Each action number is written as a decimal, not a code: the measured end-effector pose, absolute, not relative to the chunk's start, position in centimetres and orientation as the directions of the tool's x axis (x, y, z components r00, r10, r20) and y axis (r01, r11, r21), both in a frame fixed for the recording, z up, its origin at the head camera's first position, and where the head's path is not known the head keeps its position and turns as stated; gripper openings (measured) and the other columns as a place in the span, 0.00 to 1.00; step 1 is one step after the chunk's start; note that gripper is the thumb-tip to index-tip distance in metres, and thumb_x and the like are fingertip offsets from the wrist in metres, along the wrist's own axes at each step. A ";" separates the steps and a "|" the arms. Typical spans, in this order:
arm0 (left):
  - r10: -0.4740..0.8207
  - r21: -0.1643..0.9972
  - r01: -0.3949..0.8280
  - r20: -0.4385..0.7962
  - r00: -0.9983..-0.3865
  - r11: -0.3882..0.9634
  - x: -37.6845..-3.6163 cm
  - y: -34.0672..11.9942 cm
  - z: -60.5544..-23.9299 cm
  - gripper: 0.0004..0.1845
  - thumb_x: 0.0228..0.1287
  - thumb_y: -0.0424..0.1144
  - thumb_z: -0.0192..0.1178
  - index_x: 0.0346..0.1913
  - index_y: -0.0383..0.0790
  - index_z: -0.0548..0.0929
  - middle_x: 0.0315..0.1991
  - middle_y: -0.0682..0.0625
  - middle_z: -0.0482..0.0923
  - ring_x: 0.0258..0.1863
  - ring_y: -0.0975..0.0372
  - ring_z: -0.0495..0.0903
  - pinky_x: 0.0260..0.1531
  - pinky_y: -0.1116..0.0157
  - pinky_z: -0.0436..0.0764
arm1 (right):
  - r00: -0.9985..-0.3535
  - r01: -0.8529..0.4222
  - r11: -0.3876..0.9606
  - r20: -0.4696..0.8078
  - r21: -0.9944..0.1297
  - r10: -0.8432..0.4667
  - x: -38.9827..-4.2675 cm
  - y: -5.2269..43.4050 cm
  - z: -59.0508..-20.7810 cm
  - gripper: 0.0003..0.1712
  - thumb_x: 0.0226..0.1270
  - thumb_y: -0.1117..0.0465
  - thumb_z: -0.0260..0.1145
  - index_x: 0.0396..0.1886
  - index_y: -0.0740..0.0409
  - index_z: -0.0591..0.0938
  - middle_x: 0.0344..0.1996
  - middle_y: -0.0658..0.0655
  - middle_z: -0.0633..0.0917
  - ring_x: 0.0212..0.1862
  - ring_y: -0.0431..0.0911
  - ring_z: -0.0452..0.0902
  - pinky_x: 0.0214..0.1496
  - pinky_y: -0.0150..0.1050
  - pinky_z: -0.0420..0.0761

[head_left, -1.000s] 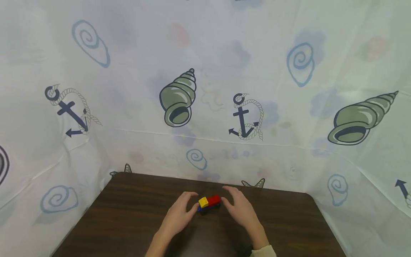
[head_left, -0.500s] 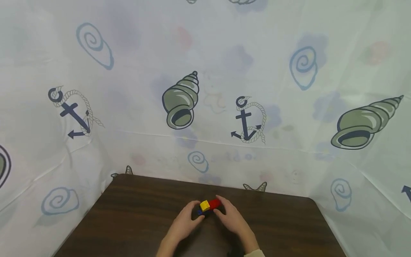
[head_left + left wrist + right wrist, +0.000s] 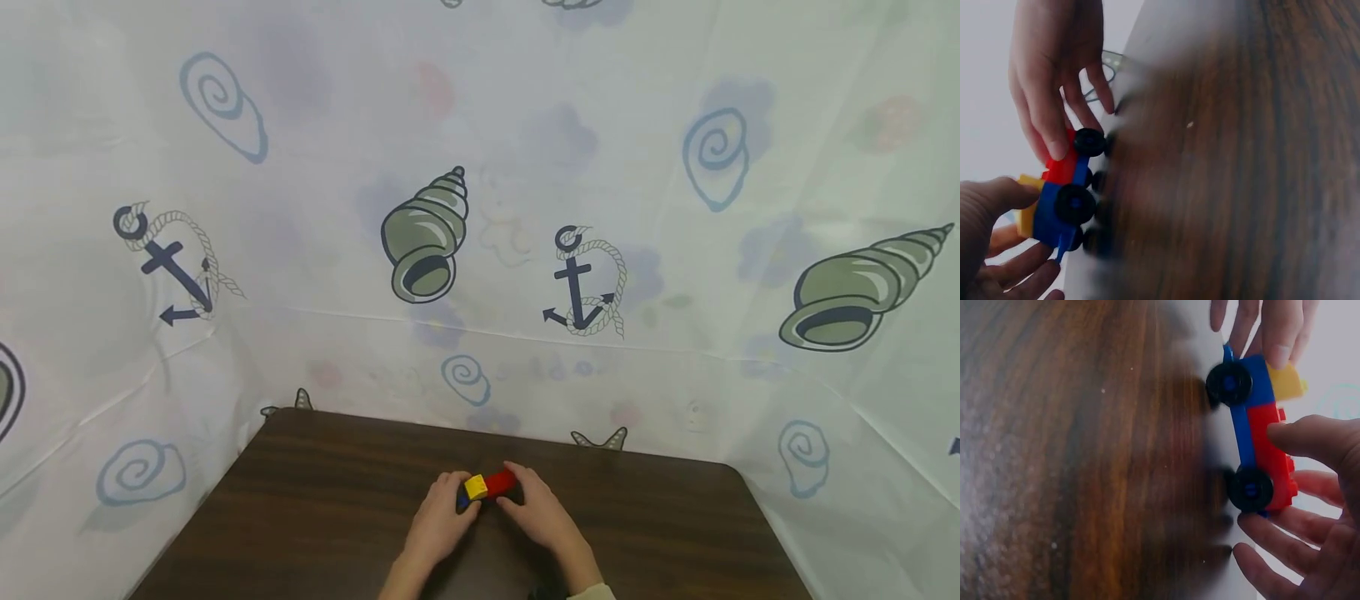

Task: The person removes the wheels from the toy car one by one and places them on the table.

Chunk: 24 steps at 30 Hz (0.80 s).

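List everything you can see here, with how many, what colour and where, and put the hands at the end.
Toy car of plastic building bricks: one; blue base, red brick and yellow brick on top, black wheels; on the table near its far edge, between the two hands.
Dark brown wooden table: one; fills the lower part of the head view.
White plastic sheet printed with shells, anchors and spirals: one; hangs behind and beside the table.
Cream sleeve cuff: one; at the right wrist, bottom edge.
Left hand: one; fingers curled round the car's yellow end.
Right hand: one; fingers curled round the car's red end.
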<state>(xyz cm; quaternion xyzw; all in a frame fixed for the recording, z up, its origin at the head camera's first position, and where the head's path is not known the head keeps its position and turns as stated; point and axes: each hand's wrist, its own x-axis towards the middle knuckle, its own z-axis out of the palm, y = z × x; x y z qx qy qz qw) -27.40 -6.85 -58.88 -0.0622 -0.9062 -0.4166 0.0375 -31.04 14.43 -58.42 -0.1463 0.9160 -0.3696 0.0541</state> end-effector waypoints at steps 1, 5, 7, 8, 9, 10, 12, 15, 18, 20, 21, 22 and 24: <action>0.072 0.741 0.143 0.127 -0.989 0.656 -27.4 -6.7 -58.9 0.26 0.70 0.44 0.74 0.65 0.39 0.81 0.59 0.41 0.81 0.56 0.48 0.81 0.55 0.41 0.84 | -0.951 -0.228 0.689 0.006 -0.688 -0.308 -31.1 14.4 -58.5 0.36 0.75 0.49 0.73 0.77 0.56 0.74 0.67 0.64 0.82 0.67 0.62 0.80 0.70 0.70 0.76; 0.060 0.725 0.148 0.146 -0.987 0.673 -27.7 -6.5 -59.0 0.23 0.70 0.46 0.73 0.62 0.40 0.84 0.56 0.43 0.80 0.52 0.52 0.78 0.51 0.45 0.83 | -0.947 -0.245 0.699 0.011 -0.672 -0.322 -31.3 14.6 -58.5 0.31 0.75 0.49 0.73 0.72 0.56 0.79 0.60 0.60 0.84 0.59 0.56 0.83 0.67 0.65 0.80; 0.075 0.749 0.163 0.150 -0.986 0.642 -27.8 -6.6 -58.9 0.22 0.71 0.46 0.73 0.61 0.40 0.83 0.56 0.43 0.79 0.52 0.52 0.78 0.50 0.47 0.84 | -0.943 -0.254 0.693 0.012 -0.674 -0.333 -31.3 14.7 -58.5 0.29 0.76 0.49 0.73 0.70 0.55 0.80 0.59 0.59 0.85 0.58 0.55 0.83 0.67 0.65 0.81; 0.085 0.767 0.166 0.145 -0.986 0.620 -27.8 -6.7 -58.8 0.22 0.72 0.47 0.72 0.61 0.41 0.83 0.56 0.43 0.79 0.51 0.53 0.79 0.50 0.47 0.84 | -0.940 -0.258 0.686 0.014 -0.680 -0.340 -31.3 14.7 -58.4 0.29 0.76 0.50 0.73 0.70 0.55 0.80 0.60 0.59 0.85 0.59 0.56 0.83 0.66 0.66 0.81; 0.095 0.787 0.170 0.141 -0.985 0.593 -27.9 -6.8 -58.7 0.22 0.72 0.48 0.72 0.61 0.40 0.82 0.56 0.43 0.80 0.51 0.53 0.79 0.50 0.47 0.84 | -0.940 -0.256 0.681 0.011 -0.686 -0.342 -31.2 14.8 -58.4 0.28 0.77 0.49 0.72 0.70 0.54 0.80 0.61 0.59 0.85 0.61 0.57 0.83 0.67 0.66 0.80; 0.102 0.808 0.167 0.132 -0.986 0.565 -27.9 -6.9 -58.7 0.22 0.74 0.49 0.71 0.61 0.41 0.81 0.57 0.43 0.80 0.52 0.53 0.80 0.51 0.47 0.85 | -0.938 -0.258 0.671 0.013 -0.695 -0.348 -31.0 14.8 -58.3 0.28 0.77 0.48 0.71 0.70 0.54 0.80 0.62 0.60 0.85 0.62 0.58 0.83 0.67 0.67 0.79; 0.117 0.846 0.167 0.125 -0.985 0.506 -28.0 -7.2 -58.4 0.23 0.75 0.51 0.69 0.61 0.40 0.80 0.57 0.43 0.81 0.51 0.53 0.82 0.51 0.46 0.86 | -0.935 -0.261 0.655 0.017 -0.709 -0.354 -30.7 14.7 -58.2 0.27 0.79 0.47 0.70 0.70 0.53 0.80 0.64 0.60 0.85 0.65 0.60 0.82 0.68 0.68 0.78; 0.114 0.879 0.159 0.120 -0.986 0.449 -27.9 -7.6 -57.9 0.25 0.75 0.56 0.68 0.60 0.40 0.80 0.56 0.43 0.84 0.50 0.54 0.83 0.51 0.49 0.88 | -0.937 -0.274 0.638 0.052 -0.720 -0.344 -29.9 14.3 -57.9 0.27 0.80 0.45 0.68 0.70 0.52 0.80 0.65 0.58 0.84 0.67 0.59 0.81 0.69 0.67 0.78; 0.083 0.907 0.145 0.122 -0.989 0.395 -27.7 -7.8 -57.2 0.26 0.74 0.59 0.68 0.57 0.40 0.79 0.48 0.46 0.84 0.41 0.58 0.82 0.41 0.58 0.87 | -0.948 -0.301 0.653 0.148 -0.695 -0.281 -28.8 13.4 -57.2 0.23 0.81 0.46 0.67 0.67 0.51 0.82 0.61 0.52 0.84 0.61 0.51 0.82 0.65 0.59 0.83; 0.052 0.920 0.140 0.130 -0.990 0.366 -27.4 -7.8 -56.6 0.25 0.74 0.60 0.68 0.53 0.41 0.79 0.41 0.48 0.83 0.34 0.60 0.80 0.33 0.63 0.83 | -0.951 -0.307 0.676 0.231 -0.670 -0.203 -27.9 12.6 -56.6 0.18 0.82 0.46 0.66 0.63 0.47 0.85 0.57 0.46 0.83 0.54 0.43 0.82 0.58 0.49 0.86; 0.038 0.925 0.141 0.136 -0.990 0.352 -27.3 -7.8 -56.3 0.25 0.74 0.61 0.67 0.51 0.41 0.79 0.37 0.48 0.82 0.30 0.60 0.78 0.29 0.65 0.80 | -0.948 -0.308 0.683 0.273 -0.662 -0.163 -27.4 12.2 -56.2 0.16 0.82 0.46 0.67 0.60 0.45 0.86 0.55 0.43 0.83 0.50 0.40 0.82 0.54 0.43 0.86; 0.024 0.930 0.141 0.142 -0.990 0.339 -27.1 -7.8 -55.9 0.25 0.73 0.61 0.67 0.50 0.41 0.78 0.35 0.49 0.80 0.28 0.61 0.77 0.26 0.66 0.78 | -0.940 -0.317 0.682 0.315 -0.660 -0.132 -26.9 11.8 -55.8 0.13 0.82 0.47 0.67 0.58 0.44 0.86 0.53 0.41 0.82 0.46 0.38 0.80 0.49 0.39 0.85; -0.004 0.935 0.145 0.154 -0.988 0.324 -26.7 -7.6 -55.1 0.25 0.73 0.62 0.67 0.47 0.42 0.78 0.33 0.50 0.80 0.26 0.61 0.76 0.24 0.67 0.76 | -0.916 -0.347 0.675 0.391 -0.651 -0.093 -25.9 11.1 -54.9 0.10 0.81 0.47 0.68 0.54 0.40 0.87 0.48 0.37 0.82 0.42 0.34 0.79 0.42 0.33 0.81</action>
